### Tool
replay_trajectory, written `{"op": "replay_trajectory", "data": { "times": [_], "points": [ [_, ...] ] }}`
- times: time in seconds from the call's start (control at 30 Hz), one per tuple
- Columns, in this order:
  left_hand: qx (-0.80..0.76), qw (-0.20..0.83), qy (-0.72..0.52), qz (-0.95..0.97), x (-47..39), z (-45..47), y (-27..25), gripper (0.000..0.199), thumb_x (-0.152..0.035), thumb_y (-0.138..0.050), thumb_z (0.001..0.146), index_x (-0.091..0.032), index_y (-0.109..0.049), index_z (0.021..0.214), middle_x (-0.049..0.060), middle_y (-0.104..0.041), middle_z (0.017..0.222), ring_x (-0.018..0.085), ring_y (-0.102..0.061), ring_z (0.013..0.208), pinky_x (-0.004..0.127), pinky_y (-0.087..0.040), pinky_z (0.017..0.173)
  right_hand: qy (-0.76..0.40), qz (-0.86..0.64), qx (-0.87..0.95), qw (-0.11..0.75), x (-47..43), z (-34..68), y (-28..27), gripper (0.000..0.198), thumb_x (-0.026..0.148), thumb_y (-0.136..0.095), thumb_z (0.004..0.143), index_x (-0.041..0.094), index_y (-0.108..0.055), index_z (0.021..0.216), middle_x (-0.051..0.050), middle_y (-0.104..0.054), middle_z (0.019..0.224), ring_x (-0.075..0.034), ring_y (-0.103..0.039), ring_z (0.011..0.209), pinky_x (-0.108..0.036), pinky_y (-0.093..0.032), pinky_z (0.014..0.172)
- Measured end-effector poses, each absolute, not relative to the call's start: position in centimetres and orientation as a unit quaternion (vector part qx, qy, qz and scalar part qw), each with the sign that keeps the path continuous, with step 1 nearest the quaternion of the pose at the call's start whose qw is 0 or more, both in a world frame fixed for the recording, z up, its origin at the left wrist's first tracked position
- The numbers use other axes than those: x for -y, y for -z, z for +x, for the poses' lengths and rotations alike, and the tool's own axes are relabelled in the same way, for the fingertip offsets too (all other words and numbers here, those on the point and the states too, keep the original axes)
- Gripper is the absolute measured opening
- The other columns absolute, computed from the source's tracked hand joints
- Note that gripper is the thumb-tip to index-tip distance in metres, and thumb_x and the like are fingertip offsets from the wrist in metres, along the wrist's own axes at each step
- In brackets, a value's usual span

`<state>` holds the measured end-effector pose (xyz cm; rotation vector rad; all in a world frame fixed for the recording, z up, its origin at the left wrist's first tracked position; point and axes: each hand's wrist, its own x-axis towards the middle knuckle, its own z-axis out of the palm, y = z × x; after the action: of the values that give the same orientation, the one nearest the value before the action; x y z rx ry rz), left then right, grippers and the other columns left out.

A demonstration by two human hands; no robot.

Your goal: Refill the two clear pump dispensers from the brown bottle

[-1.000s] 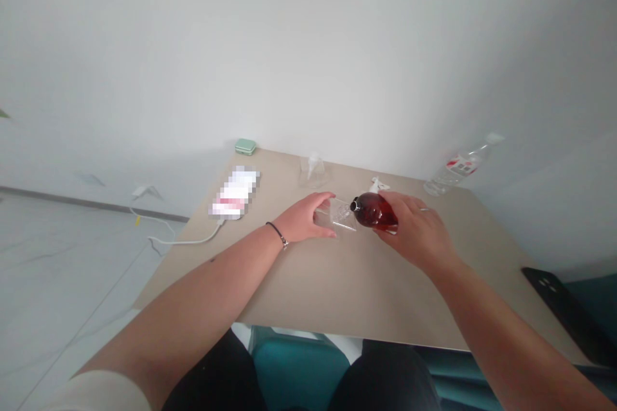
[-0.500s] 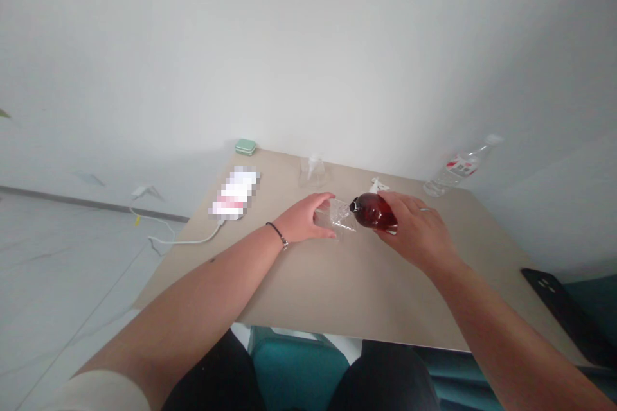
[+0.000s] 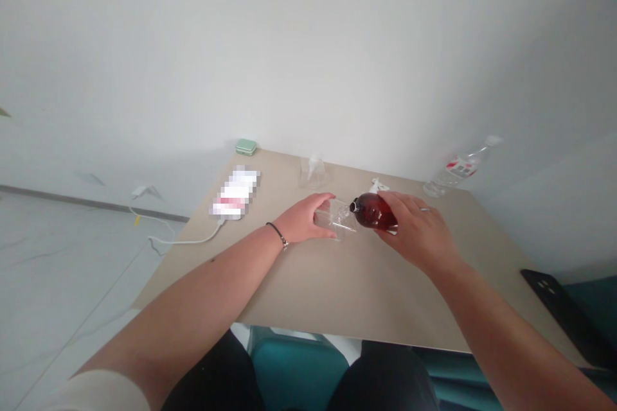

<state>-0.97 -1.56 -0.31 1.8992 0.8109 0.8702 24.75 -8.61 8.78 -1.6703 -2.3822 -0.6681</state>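
My left hand [image 3: 308, 218] is wrapped around a clear square plastic container [image 3: 336, 215] low over the table, thumb on the near side and fingers on the far side. In my right hand [image 3: 419, 228] is a dark red-brown bottle [image 3: 372, 210], tipped nearly level. Its uncapped mouth points left, right at the container's opening. Whether liquid is running out cannot be made out. Behind the bottle lies a small white spray or pump top [image 3: 378, 185], partly hidden by it.
On the beige table [image 3: 308, 289] stand a clear box-like vessel [image 3: 313, 172], a green case [image 3: 245, 146] and a clear water bottle [image 3: 457, 170] near the wall. A blurred phone [image 3: 236, 192] with a white cable lies left, a black phone-like object [image 3: 554, 295] right.
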Motion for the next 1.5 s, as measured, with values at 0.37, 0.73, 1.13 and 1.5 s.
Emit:
{"op": "replay_trajectory", "data": {
  "times": [0.37, 0.73, 1.13, 1.5],
  "points": [
    [-0.328, 0.432, -0.346, 0.766, 1.72, -1.08, 0.03, 0.092, -0.034, -0.092, 0.065, -0.020, -0.051, 0.146, 0.018, -0.058, 0.142, 0.033, -0.060, 0.128, 0.051, -0.051, 0.107, 0.219, -0.553, 0.800, 0.078, 8.72, 24.72, -9.01, 0.055, 0.031, -0.064, 0.086, 0.017, -0.058, 0.139, -0.017, -0.069, 0.133, -0.037, -0.066, 0.116, -0.046, -0.054, 0.085],
    [-0.326, 0.429, -0.348, 0.767, 1.75, -0.98, -0.14, 0.091, -0.031, -0.093, 0.064, -0.021, -0.051, 0.145, 0.017, -0.059, 0.141, 0.033, -0.060, 0.127, 0.051, -0.050, 0.109, 0.222, -0.551, 0.800, 0.079, 8.72, 24.61, -9.09, 0.055, 0.031, -0.063, 0.085, 0.018, -0.058, 0.138, -0.017, -0.070, 0.132, -0.036, -0.066, 0.114, -0.044, -0.053, 0.084],
    [-0.328, 0.432, -0.341, 0.768, 1.78, -1.11, -0.21, 0.091, -0.032, -0.092, 0.066, -0.020, -0.050, 0.145, 0.017, -0.059, 0.141, 0.033, -0.060, 0.127, 0.050, -0.050, 0.107, 0.208, -0.564, 0.796, 0.075, 8.62, 24.62, -9.00, 0.056, 0.033, -0.064, 0.086, 0.018, -0.057, 0.139, -0.015, -0.070, 0.133, -0.036, -0.067, 0.114, -0.045, -0.055, 0.083],
    [-0.326, 0.433, -0.344, 0.767, 1.74, -1.05, -0.03, 0.091, -0.032, -0.092, 0.065, -0.020, -0.050, 0.145, 0.018, -0.059, 0.142, 0.033, -0.060, 0.127, 0.051, -0.049, 0.108, 0.208, -0.570, 0.792, 0.072, 8.65, 24.64, -9.15, 0.055, 0.032, -0.064, 0.086, 0.019, -0.057, 0.139, -0.014, -0.069, 0.134, -0.036, -0.067, 0.115, -0.046, -0.055, 0.083]
  ]
}}
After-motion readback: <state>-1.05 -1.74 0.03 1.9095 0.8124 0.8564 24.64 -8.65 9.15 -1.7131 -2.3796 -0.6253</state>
